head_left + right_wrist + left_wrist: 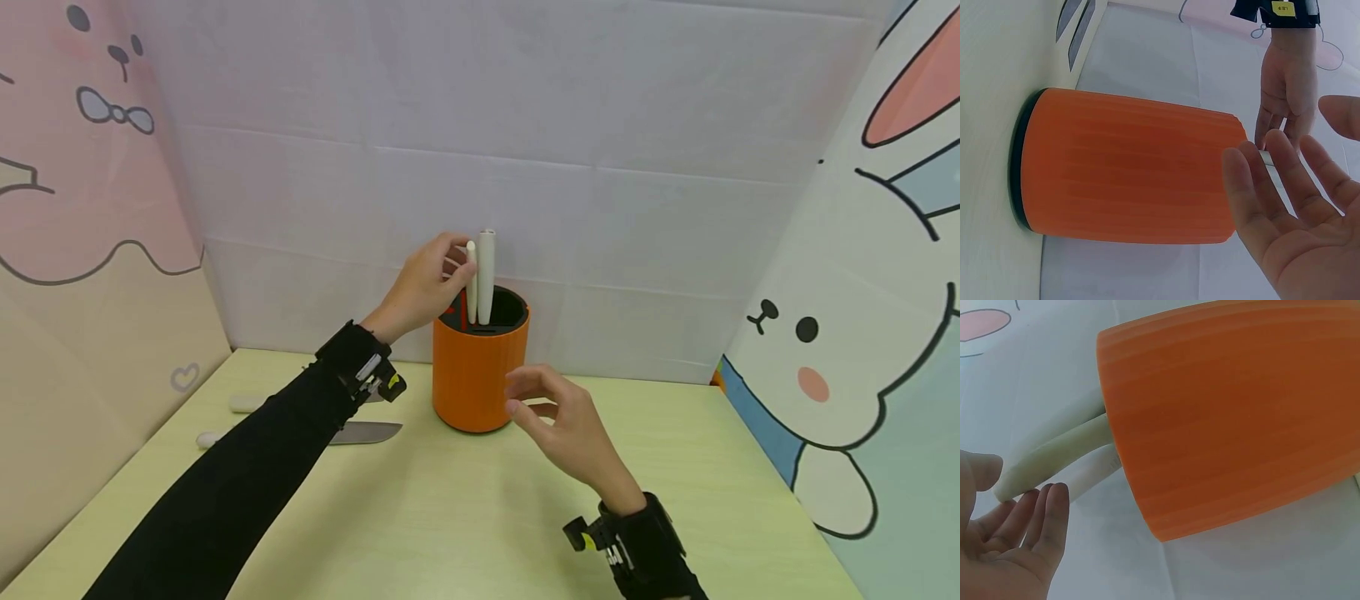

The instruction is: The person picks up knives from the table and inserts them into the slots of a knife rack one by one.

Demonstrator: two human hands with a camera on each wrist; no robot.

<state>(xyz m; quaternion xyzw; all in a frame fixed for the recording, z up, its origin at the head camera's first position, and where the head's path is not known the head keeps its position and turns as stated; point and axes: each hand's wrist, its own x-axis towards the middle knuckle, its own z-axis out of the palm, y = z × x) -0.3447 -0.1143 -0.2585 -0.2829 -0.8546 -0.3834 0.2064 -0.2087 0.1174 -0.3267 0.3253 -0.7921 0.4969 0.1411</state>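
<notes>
My left hand (426, 282) is above an orange knife holder (480, 375), its thumb and curled fingers at the top of a slim off-white handle (1047, 456), likely a knife's. The handle stands upright in the black top; whatever is below it is hidden. Right beside it rises a thicker white handle (487, 275). A red piece (463, 310) shows in the holder's opening. My right hand (558, 425) hovers by the holder's front right side, fingers loosely bent and holding nothing; in the right wrist view its fingers overlap the holder's upper end.
Left of the holder, a knife (367, 432) with a white handle lies on the pale wooden table (420, 533). A second white handle (246, 403) lies behind it, partly covered by my left arm. A white sheet (637, 250) hangs behind, with cartoon-printed panels at both sides.
</notes>
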